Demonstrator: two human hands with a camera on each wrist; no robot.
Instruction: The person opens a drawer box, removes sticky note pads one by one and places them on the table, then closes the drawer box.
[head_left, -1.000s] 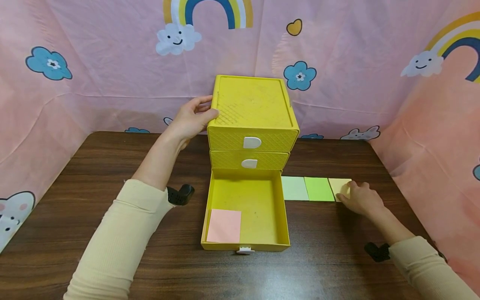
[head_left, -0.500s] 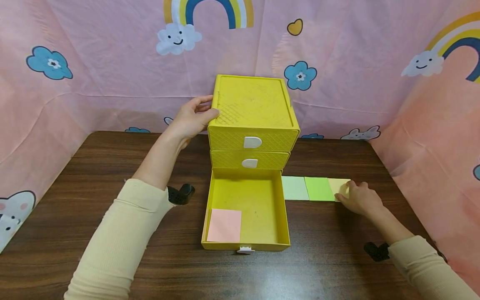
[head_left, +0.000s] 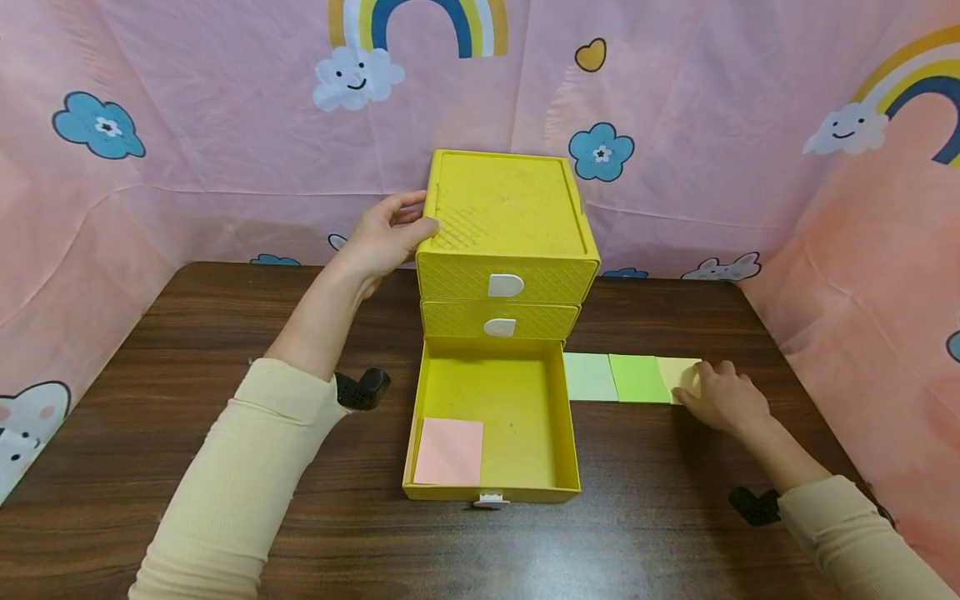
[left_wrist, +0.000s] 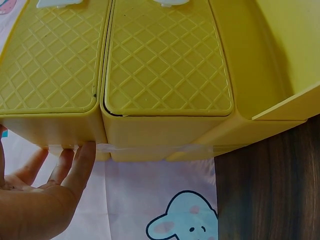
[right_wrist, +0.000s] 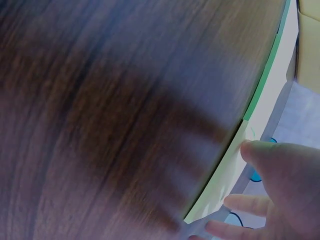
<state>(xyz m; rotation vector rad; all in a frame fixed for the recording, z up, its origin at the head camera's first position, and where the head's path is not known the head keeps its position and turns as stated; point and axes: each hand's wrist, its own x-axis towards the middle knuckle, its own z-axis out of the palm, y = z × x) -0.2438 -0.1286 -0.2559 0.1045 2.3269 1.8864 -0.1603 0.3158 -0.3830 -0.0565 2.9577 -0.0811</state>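
Note:
A yellow drawer unit (head_left: 510, 204) stands at the back middle, its bottom drawer (head_left: 525, 417) pulled out. My left hand (head_left: 384, 237) holds its upper left edge, thumb on top, fingers (left_wrist: 80, 167) against the side. A pink sticky note (head_left: 448, 452) lies in the drawer's front left corner. To the right of the unit, mint (head_left: 590, 377), bright green (head_left: 638, 378) and pale yellow (head_left: 678, 379) sticky notes lie in a row on the table. My right hand (head_left: 723, 396) grips the pale yellow one, thumb at its near edge and fingertips at its right side.
Two upper drawers (head_left: 459, 320) with white tabs are closed above the open one. The dark wooden table (head_left: 645, 517) ends at a pink patterned cloth (head_left: 675, 208) behind and at the sides. The open drawer's front wall (head_left: 540, 495) stands up from the table.

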